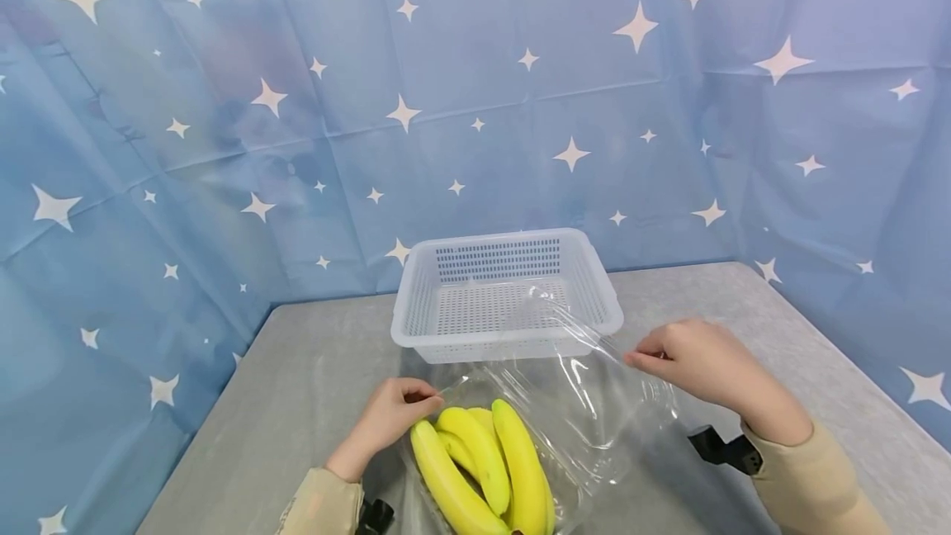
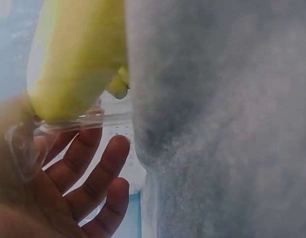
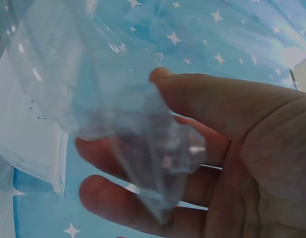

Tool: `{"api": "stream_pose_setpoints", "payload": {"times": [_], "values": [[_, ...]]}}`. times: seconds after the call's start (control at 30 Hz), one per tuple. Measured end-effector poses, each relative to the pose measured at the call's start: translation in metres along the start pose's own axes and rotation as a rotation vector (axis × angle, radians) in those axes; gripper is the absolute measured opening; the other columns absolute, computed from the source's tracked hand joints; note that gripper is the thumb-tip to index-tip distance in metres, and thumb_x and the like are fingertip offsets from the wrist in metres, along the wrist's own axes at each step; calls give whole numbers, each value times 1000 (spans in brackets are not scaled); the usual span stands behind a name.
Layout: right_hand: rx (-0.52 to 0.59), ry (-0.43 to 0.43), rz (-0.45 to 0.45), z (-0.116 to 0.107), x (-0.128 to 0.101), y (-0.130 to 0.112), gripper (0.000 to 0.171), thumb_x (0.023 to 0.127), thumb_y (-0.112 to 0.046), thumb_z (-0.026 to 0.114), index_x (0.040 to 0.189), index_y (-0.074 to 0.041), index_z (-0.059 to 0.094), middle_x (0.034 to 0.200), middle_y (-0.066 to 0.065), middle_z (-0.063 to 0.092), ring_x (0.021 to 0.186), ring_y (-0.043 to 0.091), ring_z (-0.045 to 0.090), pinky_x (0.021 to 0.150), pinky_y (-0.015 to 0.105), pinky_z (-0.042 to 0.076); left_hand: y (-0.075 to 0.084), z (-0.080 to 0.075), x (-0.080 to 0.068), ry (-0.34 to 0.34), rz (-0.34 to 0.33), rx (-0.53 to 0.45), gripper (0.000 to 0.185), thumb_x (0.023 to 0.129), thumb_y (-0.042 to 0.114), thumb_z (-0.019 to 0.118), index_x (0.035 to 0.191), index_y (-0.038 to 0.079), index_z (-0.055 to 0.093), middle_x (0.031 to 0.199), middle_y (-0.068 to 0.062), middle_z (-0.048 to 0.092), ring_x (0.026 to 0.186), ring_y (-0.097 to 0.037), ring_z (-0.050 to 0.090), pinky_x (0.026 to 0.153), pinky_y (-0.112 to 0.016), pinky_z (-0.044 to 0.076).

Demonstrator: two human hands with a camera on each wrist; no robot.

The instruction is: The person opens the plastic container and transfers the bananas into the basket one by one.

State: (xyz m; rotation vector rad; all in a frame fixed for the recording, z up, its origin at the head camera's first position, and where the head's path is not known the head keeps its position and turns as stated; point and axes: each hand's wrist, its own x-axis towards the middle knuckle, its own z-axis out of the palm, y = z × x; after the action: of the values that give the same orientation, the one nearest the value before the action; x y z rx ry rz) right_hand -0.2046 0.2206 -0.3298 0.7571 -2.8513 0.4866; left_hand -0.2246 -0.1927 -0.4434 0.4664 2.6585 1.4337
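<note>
A bunch of yellow bananas [image 1: 483, 469] lies inside a clear plastic bag [image 1: 587, 403] on the grey table [image 1: 297, 386]. My left hand [image 1: 394, 415] pinches the bag's left edge beside the banana tips. My right hand [image 1: 691, 362] pinches the bag's right edge and holds it up and out, so the mouth is stretched wide. In the left wrist view a banana [image 2: 73, 54] fills the top left, with the bag's plastic [image 2: 58, 126] across my fingers [image 2: 100, 173]. In the right wrist view crumpled clear film [image 3: 143, 134] is pinched between my thumb and fingers [image 3: 202, 101].
An empty white perforated basket [image 1: 507, 295] stands just beyond the bag, near the back of the table. Blue star-patterned cloth [image 1: 475, 106] walls off the back and both sides. Black wrist-camera mounts [image 1: 724, 448] show by my sleeves.
</note>
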Motion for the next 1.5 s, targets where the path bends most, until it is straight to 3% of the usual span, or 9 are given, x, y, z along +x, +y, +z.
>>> {"api": "stream_pose_setpoints", "payload": {"times": [0.1,0.2,0.8,1.27,1.5], "values": [[1,-35,13,0,-1,0,49,92,-31,65,54,-26,34,55,-16,21,51,0,22,49,22,22,-1,-1,2,2,9,3,16,89,26,71,92,11,77,84,1,69,63,-15,57,58,-28,47],[-1,-64,9,0,-2,0,50,92,-29,65,55,-26,31,56,-15,19,51,0,21,49,22,20,-1,-1,4,8,10,19,17,89,29,71,90,13,77,80,2,69,61,-15,55,56,-28,45],[-38,-148,-42,21,-13,10,42,80,-17,66,54,-27,36,53,-17,21,48,0,18,47,21,18,3,3,19,73,-13,152,17,88,36,71,80,21,74,68,8,63,53,-12,49,51,-29,41],[106,-237,-87,45,-24,11,46,81,-17,69,55,-26,32,54,-17,17,50,1,12,47,20,17,4,3,26,115,-47,176,21,86,37,73,74,20,71,67,7,62,56,-15,53,54,-31,44],[123,-251,-88,51,-31,10,46,80,-19,70,54,-26,32,53,-19,17,49,-1,13,46,19,17,4,4,27,108,-21,181,22,86,38,72,73,21,71,66,8,61,56,-15,53,54,-32,44]]}}
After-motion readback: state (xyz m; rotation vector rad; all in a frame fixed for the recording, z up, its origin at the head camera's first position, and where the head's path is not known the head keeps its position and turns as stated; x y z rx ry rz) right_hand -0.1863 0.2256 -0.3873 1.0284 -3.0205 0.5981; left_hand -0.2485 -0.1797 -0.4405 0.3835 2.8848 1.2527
